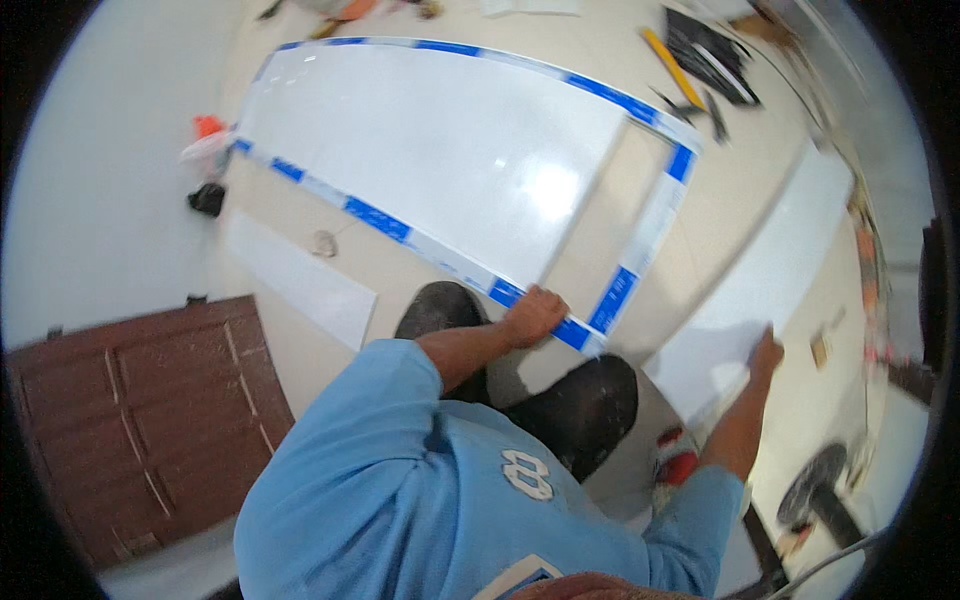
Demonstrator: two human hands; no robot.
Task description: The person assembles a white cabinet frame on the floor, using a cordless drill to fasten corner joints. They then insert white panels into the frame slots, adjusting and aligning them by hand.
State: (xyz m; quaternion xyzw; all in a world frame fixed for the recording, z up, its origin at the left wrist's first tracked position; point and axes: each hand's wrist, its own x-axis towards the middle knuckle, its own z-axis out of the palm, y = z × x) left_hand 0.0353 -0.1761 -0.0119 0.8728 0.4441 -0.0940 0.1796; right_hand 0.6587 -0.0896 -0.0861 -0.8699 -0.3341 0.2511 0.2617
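Observation:
A long door-like frame (622, 290), its rails wrapped in blue and white film, lies flat on the floor in front of me. A glossy white sheet (420, 150) fills most of it, and floor shows through a gap at its right end. My left hand (535, 316) is closed over the near rail, close to that gap. On my right lies a separate long white panel (765, 255). My right hand (767, 356) is closed at the right edge of its near end; the fingertips are partly hidden.
A narrow white strip (305, 278) lies at left, near a brown panelled door (150, 415). Far right are a yellow bar (674, 68), a black bag (708, 58) and dark tools. A round dark object (812, 485) stands near my right elbow. My knees are close to the frame.

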